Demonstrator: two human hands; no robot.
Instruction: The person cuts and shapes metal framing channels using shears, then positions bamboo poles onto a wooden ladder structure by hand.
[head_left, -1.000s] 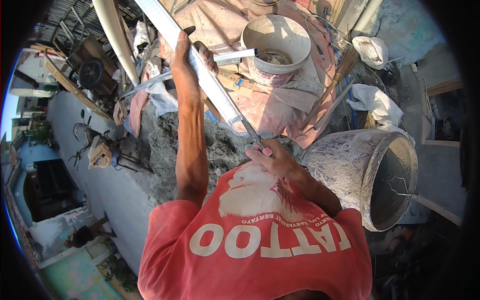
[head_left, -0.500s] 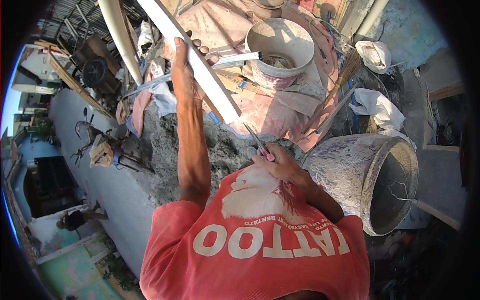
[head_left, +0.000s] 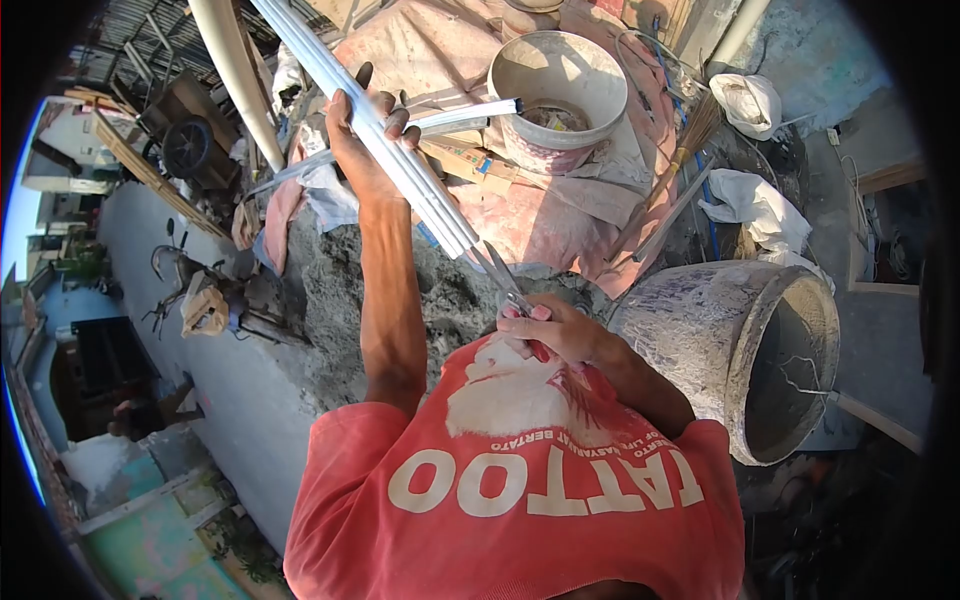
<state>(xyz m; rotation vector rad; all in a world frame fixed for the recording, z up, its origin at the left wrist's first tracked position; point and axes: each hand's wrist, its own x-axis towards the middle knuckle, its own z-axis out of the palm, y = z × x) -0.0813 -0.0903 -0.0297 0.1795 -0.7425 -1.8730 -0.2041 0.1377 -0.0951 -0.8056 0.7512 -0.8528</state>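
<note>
My left hand point(head_left: 362, 172) is wrapped around a long white ridged strip point(head_left: 428, 203), thumb on one side and fingers on the other. The strip slants from the upper left down toward my chest, its grooved face turned up. My right hand point(head_left: 565, 330) grips a pair of snips point(head_left: 503, 279) with pinkish-red handles, close in front of my shirt. Their blades are parted at the strip's lower end; whether they touch it I cannot tell. Beyond my left hand, another pale strip point(head_left: 465, 115) rests with its dark end against a bucket.
A dirty white bucket point(head_left: 505, 140) stands on a dusty pinkish sheet point(head_left: 420, 45). To my right lies a big cement-crusted drum point(head_left: 680, 325) on its side. A broom point(head_left: 695, 130) and white sacks point(head_left: 750, 105) are beyond it. A motorbike point(head_left: 180, 270) stands at left.
The strip has been turned in my left hand, from its smooth face to its ridged one, and my fingers have shifted. The snips' blades have spread apart near its end.
</note>
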